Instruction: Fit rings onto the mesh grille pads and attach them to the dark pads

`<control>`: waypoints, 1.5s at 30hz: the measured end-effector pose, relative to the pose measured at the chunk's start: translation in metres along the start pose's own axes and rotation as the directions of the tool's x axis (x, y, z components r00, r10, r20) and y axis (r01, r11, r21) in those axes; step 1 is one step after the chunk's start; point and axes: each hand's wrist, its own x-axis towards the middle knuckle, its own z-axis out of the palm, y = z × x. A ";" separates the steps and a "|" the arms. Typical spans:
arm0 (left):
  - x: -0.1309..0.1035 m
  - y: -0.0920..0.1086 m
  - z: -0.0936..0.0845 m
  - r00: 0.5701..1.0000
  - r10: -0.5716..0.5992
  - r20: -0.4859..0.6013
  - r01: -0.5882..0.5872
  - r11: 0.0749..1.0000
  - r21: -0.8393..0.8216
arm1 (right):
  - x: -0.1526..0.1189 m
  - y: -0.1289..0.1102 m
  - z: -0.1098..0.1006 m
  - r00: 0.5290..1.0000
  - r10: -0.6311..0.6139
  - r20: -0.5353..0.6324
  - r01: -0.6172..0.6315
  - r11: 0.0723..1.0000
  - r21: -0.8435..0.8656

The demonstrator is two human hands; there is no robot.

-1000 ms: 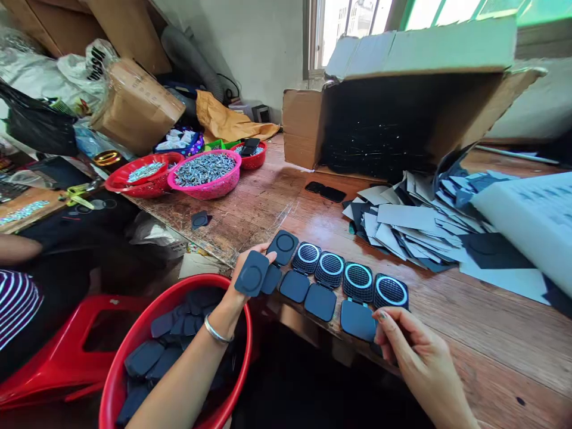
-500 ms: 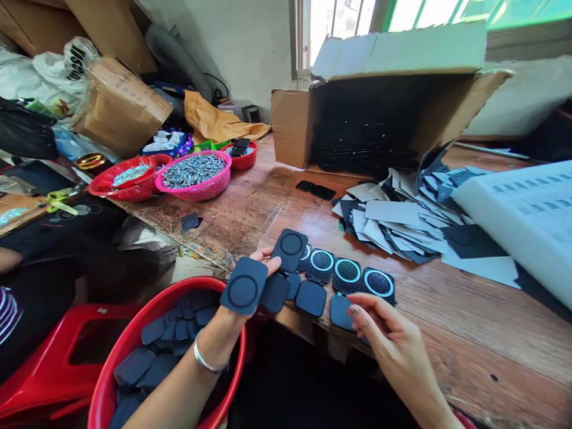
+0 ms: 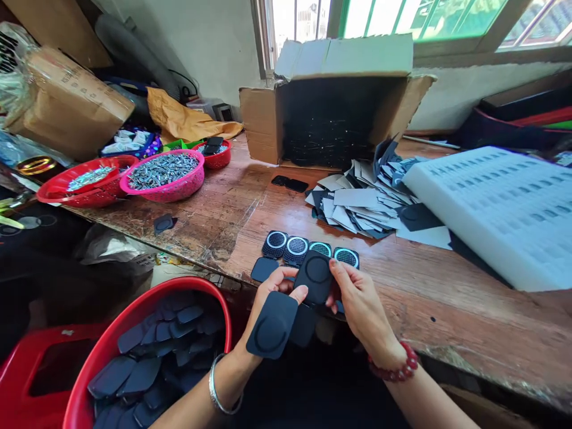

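Right at the near edge of the wooden surface, both hands meet over a small black case. The left hand is closed around a hinged flip case whose flat lid hangs toward the viewer, circle mark facing up — thumb on top, fingers beneath, so it stays level. The right hand pinches a second dark lid by its right edge, tilting it up just in front of the row of open cases, whose ringed mesh faces point upward, apparently so each can be checked at a glance. Near left, below the edge, a red basin holds a heap of the same dark cases within easy reach of the left hand. Farther off lie cut paper sheets, an open cardboard box and a pink basket of metal parts — well apart from the hands.
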 end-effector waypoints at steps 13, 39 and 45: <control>0.087 0.013 -0.129 0.859 0.317 -0.401 -0.229 0.940 0.253 | -0.026 -0.004 -0.078 0.964 -0.064 -0.259 0.074 0.997 0.029; 0.012 -0.010 -0.002 0.968 0.247 -0.051 -0.226 0.938 0.261 | -0.065 -0.034 0.010 0.259 -0.672 0.694 0.931 -0.019 -0.365; 0.017 -0.015 -0.005 0.982 0.180 -0.060 -0.155 0.943 0.293 | -0.054 -0.040 0.011 0.228 -0.628 0.744 0.925 -0.101 -0.368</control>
